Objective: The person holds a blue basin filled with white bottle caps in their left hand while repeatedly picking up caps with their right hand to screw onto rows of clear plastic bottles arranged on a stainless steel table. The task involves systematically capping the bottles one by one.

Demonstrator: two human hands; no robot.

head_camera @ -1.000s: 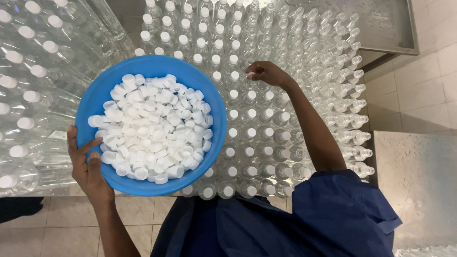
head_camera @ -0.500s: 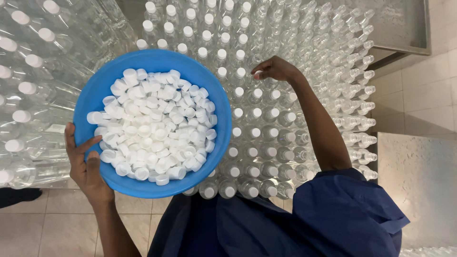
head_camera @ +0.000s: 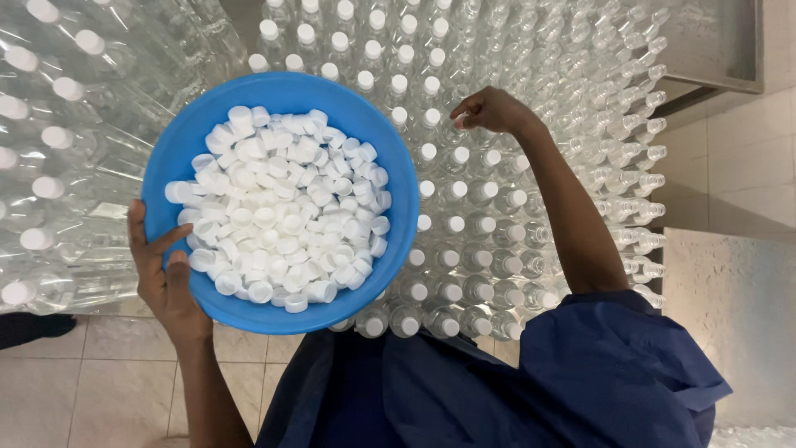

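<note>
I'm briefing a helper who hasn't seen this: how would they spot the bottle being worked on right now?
Start at the big blue bowl of white caps, held by the left hand. To its right stands a block of clear bottles. The one meant sits under the right hand, whose fingertips pinch at its top; its neighbours stand untouched.

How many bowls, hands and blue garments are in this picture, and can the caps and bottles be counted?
blue bowl: 1
Hands: 2, the left hand gripping the bowl's rim, the right hand over the bottle tops
blue garment: 1
Total: 4
The white caps heaped in the bowl and the clear bottles are too many to count.
</note>
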